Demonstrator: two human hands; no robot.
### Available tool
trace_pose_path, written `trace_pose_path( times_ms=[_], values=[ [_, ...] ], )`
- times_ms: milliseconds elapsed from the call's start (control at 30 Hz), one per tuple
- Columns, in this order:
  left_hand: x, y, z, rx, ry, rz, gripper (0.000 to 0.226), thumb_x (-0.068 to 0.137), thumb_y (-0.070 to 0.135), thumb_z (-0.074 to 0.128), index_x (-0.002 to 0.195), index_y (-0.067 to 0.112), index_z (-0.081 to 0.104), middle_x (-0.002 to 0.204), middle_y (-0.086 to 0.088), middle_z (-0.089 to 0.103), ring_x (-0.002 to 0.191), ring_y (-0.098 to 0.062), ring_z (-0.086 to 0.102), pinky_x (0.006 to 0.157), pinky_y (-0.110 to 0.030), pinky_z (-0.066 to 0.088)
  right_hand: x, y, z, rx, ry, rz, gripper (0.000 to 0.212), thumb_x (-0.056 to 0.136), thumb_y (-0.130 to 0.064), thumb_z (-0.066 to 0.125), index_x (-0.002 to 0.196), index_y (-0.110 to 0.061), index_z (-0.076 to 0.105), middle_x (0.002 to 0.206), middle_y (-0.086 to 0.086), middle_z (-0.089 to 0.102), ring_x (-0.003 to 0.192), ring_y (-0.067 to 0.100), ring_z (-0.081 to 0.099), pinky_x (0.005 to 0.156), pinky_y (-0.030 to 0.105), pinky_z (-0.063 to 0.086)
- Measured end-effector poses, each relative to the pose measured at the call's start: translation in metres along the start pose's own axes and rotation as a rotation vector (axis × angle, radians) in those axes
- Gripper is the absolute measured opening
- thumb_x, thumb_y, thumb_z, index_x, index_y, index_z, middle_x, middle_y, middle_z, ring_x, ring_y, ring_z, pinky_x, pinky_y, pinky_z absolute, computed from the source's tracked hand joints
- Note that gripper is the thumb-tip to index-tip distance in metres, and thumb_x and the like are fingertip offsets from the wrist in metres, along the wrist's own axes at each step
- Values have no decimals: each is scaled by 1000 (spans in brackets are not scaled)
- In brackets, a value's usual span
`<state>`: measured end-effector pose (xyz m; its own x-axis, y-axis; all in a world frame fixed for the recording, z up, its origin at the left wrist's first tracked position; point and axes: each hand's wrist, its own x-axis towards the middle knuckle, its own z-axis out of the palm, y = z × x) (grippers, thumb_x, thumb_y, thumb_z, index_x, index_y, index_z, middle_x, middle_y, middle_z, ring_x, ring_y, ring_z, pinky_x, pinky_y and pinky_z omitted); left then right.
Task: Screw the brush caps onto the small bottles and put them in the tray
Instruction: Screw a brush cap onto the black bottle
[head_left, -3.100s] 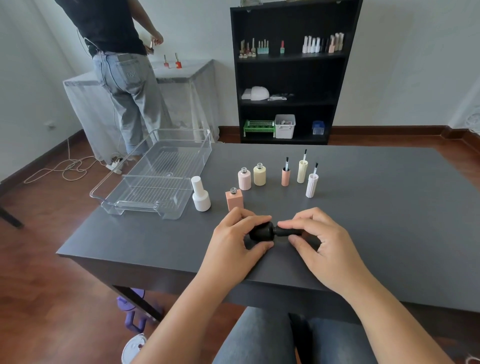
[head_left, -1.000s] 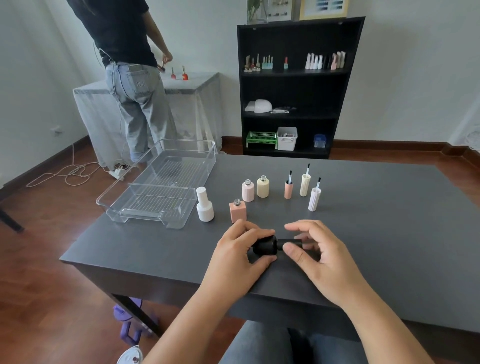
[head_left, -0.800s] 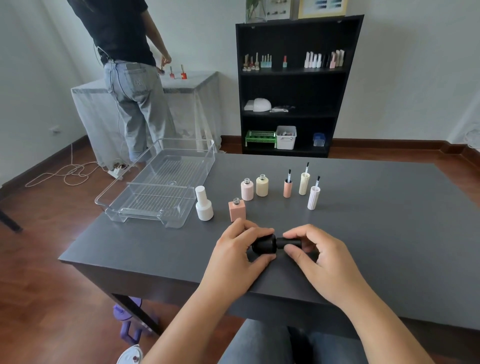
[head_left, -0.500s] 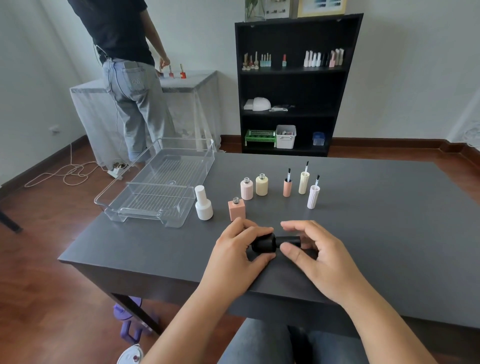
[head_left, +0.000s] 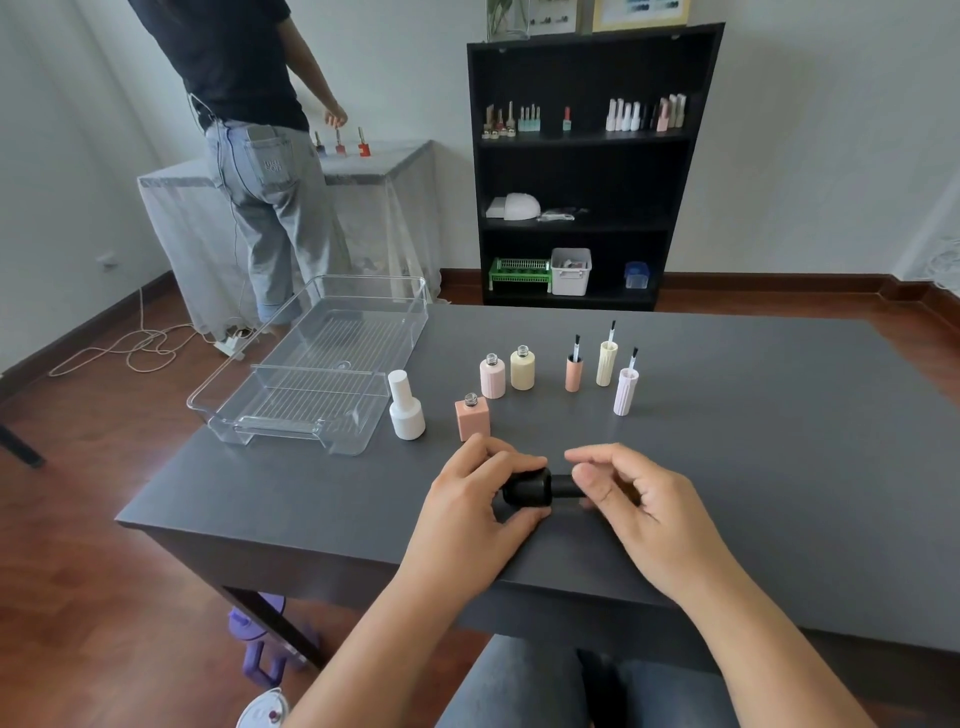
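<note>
Bookshelf (head_left: 587, 171) stands behind dark grey table (head_left: 753, 467) on wooden floor (head_left: 93, 597).

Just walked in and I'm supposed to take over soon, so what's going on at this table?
A seated person is screwing a cap onto a black bottle: the left hand grips the bottle and the right hand pinches its black cap. The clear tray holds no bottles yet. A capped white bottle stands beside it. Three open bottles and three brush caps stand further back on the table.
</note>
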<state>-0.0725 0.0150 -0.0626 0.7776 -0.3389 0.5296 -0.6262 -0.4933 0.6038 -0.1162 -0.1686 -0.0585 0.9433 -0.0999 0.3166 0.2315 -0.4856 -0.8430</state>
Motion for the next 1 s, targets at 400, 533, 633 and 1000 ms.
trace_pose_path(
  times_ms=[400, 533, 633, 1000],
  values=[
    [0, -4, 2, 26, -29, 28, 36, 71, 19, 83, 104, 23, 71, 94, 10, 55, 83, -4, 54, 73, -19, 46, -3, -3, 1, -170, -69, -46, 16, 87, -15, 69, 103, -20, 68, 68, -39, 54, 62, -3, 51, 56, 6, 36],
    [-1, -5, 2, 51, -13, 54, 35, 72, 20, 83, 104, 22, 70, 91, 7, 55, 81, -11, 55, 72, -25, 49, -3, -4, 3, -147, -57, -47, 15, 86, -15, 70, 100, -20, 70, 60, -31, 54, 55, -2, 49, 53, 6, 35],
    [-3, -4, 4, 71, 36, 101, 31, 75, 21, 81, 104, 20, 69, 90, 6, 55, 81, -14, 56, 72, -30, 50, -4, -3, 4, -116, 20, -96, 21, 82, -21, 75, 101, -28, 70, 62, -19, 56, 61, -1, 52, 58, 5, 37],
    [47, -7, -55, 142, 343, -88, 34, 75, 45, 71, 106, 35, 58, 95, 32, 55, 98, -10, 51, 80, -17, 35, 24, 9, 5, 17, -41, 208, 59, 84, -40, 66, 138, -35, 43, 85, -12, 65, 76, -1, 57, 68, 11, 41]
  ],
)
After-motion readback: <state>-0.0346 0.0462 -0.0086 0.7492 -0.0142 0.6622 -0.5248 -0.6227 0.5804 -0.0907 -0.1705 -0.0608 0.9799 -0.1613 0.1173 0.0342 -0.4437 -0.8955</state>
